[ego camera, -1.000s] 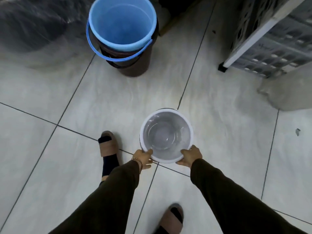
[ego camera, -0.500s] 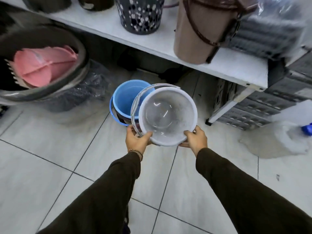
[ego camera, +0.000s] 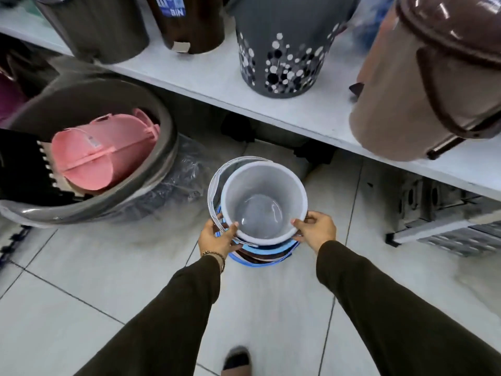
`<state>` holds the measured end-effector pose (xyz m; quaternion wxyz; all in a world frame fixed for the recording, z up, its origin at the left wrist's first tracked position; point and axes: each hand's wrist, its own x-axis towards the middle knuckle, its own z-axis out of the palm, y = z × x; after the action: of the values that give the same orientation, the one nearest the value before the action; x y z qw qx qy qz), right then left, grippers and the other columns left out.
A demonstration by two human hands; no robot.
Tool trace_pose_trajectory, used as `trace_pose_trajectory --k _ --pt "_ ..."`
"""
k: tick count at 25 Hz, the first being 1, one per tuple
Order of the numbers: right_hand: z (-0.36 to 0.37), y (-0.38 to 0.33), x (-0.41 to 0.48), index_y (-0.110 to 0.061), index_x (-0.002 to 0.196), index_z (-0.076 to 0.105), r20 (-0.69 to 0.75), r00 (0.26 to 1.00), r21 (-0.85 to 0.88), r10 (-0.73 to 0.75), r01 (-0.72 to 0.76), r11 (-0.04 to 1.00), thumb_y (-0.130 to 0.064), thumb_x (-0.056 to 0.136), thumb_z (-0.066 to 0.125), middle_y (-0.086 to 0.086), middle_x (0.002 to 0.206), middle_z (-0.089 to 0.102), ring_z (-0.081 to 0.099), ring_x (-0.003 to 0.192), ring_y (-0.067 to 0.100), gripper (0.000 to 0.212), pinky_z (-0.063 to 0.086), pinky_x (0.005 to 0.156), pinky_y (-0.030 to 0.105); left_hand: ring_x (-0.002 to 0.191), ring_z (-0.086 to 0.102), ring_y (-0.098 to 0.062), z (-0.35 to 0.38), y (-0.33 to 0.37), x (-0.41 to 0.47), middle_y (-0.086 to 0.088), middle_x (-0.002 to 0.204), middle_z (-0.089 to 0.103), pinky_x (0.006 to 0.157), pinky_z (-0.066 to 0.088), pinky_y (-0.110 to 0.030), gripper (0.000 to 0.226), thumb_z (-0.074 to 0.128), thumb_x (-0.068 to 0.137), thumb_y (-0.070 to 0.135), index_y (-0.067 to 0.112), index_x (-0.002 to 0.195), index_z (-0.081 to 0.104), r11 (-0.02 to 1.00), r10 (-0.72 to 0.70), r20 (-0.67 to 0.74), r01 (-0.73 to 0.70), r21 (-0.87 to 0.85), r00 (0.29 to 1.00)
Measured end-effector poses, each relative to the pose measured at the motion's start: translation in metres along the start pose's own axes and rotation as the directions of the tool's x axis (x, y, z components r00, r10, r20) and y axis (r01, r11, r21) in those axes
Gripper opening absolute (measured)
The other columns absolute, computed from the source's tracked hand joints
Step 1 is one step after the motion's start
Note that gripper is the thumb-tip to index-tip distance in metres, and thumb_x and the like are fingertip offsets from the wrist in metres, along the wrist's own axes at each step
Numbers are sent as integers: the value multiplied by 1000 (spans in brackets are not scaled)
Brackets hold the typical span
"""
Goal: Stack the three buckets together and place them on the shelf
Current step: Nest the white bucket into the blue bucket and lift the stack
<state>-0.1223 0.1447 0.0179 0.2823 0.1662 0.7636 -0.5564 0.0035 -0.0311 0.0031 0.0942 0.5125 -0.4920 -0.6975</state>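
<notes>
A white bucket [ego camera: 260, 204] with a thin wire handle is held over the floor, straight above the blue bucket [ego camera: 273, 252] that sits nested in a brown bucket [ego camera: 260, 258]. Only the near rims of those two show under it. My left hand [ego camera: 218, 236] grips the white bucket's near left rim and my right hand [ego camera: 315, 229] grips its near right rim. Whether the white bucket rests inside the blue one I cannot tell. The white shelf [ego camera: 206, 74] runs across just beyond and above.
On the shelf stand dark bins, a grey dotted basket [ego camera: 282, 50] and a tan lidded bin [ego camera: 428, 85]. A big grey tub [ego camera: 151, 123] holding pink plastic items sits on the floor at left. Grey crates [ego camera: 447, 221] lie under the shelf at right.
The white bucket was lifted from the floor and carried forward to the blue and brown pair, and now sits directly over them. Both hands stayed on its rim.
</notes>
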Motion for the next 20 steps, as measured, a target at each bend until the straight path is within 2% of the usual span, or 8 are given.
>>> trace_pose_trajectory --k 3,5,8,11,13,15,17,20 --pt "19 24 24 8 115 60 -35 996 15 87 -86 996 7 85 69 28 114 67 68 91 38 32 60 83 49 82 66 -33 -3 -16 43 -17 101 67 68 61 -45 27 76 81 -2 9 100 60 988 -112 -5 111 109 994" --pt "24 39 30 -2 115 59 -61 990 -3 131 -131 991 7 83 71 23 114 68 67 92 37 36 59 84 48 83 65 -35 -1 -29 63 -19 103 67 76 60 -49 30 80 76 -1 11 93 60 956 -186 -63 195 219 981" --pt "27 57 39 -15 116 52 -179 981 -221 78 -117 968 -7 79 79 15 122 61 64 93 31 46 57 90 42 93 64 -35 4 -46 82 -19 122 58 81 61 -54 66 89 64 13 13 119 53 904 -198 -155 241 352 968" --pt "32 70 48 -15 143 35 -204 979 -369 22 -98 924 -19 82 78 16 140 41 59 110 35 74 48 100 41 118 54 -38 3 -61 87 -16 143 39 102 51 -52 110 89 54 54 19 142 32 845 -221 -234 306 440 947" --pt "34 79 56 -11 153 23 -157 985 -323 69 -117 939 -19 88 71 20 147 38 52 125 40 81 43 107 45 141 36 -38 2 -71 86 -14 158 25 115 32 -54 144 86 44 69 23 155 6 854 -408 -181 444 271 895" --pt "38 90 64 -13 155 19 -82 988 -249 132 -149 957 -16 93 63 17 144 46 51 127 38 76 43 109 46 150 18 -37 -2 -84 86 -8 166 11 117 17 -64 154 85 41 71 29 156 -9 826 -563 21 560 66 826" --pt "41 98 70 -23 156 10 -47 978 -173 204 -209 962 -14 96 55 10 134 50 53 120 36 76 48 104 52 153 8 -37 -3 -102 84 -7 167 7 115 5 -71 143 80 43 75 34 157 4 773 -614 216 634 -32 759" --pt "42 102 76 -34 154 9 -25 974 -145 226 -228 963 -12 96 52 4 122 47 54 109 32 75 55 91 57 148 26 -39 3 -126 79 -11 162 31 116 4 -72 119 76 51 72 31 153 28 751 -533 370 626 -208 761"
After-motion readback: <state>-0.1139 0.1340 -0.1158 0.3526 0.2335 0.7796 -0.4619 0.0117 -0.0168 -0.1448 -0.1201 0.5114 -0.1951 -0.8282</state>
